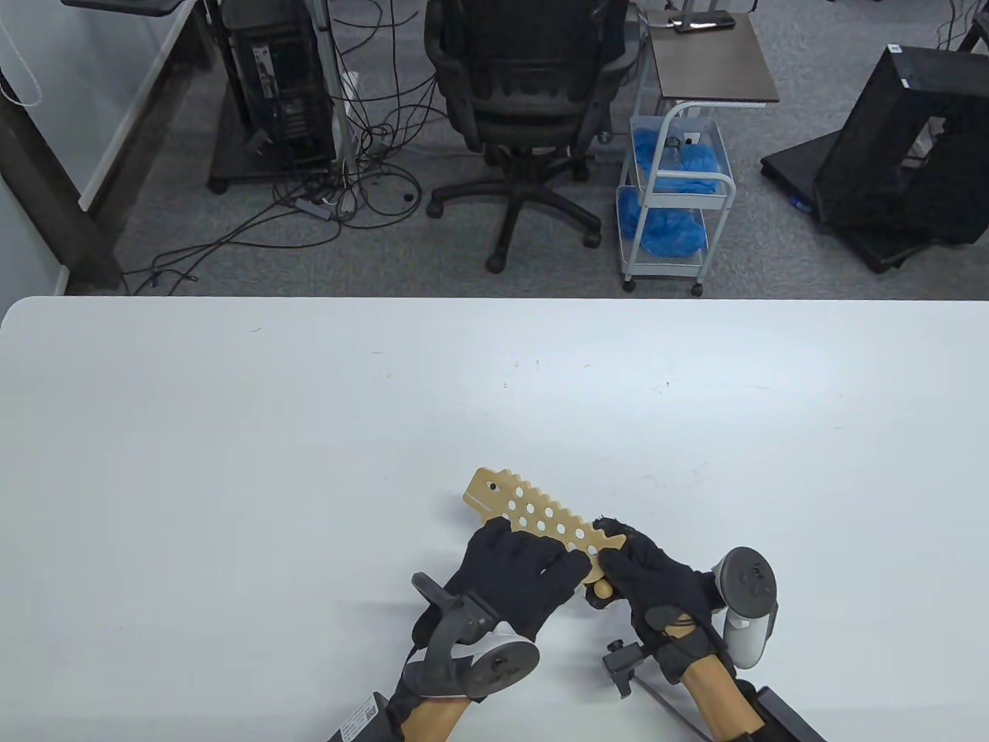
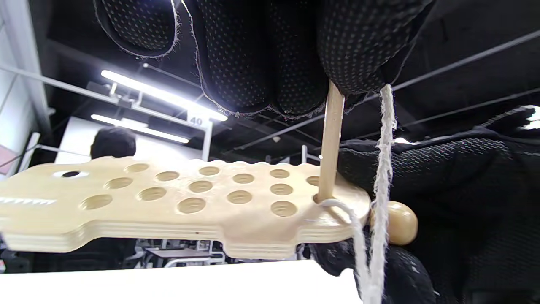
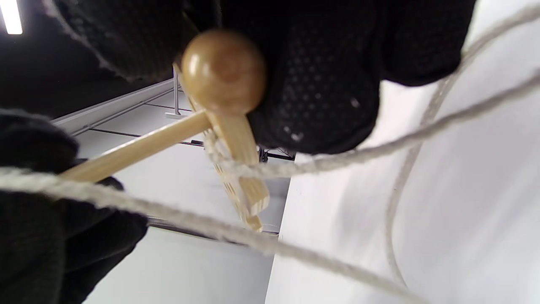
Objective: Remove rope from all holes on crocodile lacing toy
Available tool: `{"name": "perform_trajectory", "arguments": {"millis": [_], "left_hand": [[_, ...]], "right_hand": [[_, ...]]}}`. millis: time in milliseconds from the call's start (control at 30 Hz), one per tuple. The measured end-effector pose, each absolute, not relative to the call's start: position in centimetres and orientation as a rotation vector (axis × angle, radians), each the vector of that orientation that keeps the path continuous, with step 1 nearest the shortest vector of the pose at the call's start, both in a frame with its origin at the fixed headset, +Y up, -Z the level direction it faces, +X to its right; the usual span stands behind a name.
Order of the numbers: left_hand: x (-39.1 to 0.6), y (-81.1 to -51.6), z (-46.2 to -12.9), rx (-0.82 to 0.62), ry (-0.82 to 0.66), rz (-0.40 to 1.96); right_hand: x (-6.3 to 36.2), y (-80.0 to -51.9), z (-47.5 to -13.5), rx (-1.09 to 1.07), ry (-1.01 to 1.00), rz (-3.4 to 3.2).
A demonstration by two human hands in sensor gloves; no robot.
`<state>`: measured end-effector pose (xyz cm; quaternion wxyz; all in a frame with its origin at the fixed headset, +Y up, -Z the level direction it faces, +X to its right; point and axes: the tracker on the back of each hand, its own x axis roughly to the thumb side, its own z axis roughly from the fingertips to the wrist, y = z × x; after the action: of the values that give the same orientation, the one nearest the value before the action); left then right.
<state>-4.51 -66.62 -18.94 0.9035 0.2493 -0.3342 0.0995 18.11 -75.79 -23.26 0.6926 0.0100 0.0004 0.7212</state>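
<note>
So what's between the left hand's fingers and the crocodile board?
In the left wrist view, a wooden stick spans from the left hand to the crocodile board.

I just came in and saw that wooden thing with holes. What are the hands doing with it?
Two gloved hands hold a wooden crocodile lacing toy just above a white table. The right hand grips its tail end, where a round bead sits. The left hand pinches a thin wooden stick poking into a hole near the tail, with white rope hanging beside it. Every other hole in view looks empty, so the unlacing seems nearly done.
</note>
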Motion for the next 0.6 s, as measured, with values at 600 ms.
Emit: {"name": "perform_trajectory", "arguments": {"millis": [600], "left_hand": [[-3.71, -66.76, -18.57, 0.529, -0.702, 0.121]], "right_hand": [[17.87, -75.9, -23.29, 0.051, 0.042, 1.425]]}}
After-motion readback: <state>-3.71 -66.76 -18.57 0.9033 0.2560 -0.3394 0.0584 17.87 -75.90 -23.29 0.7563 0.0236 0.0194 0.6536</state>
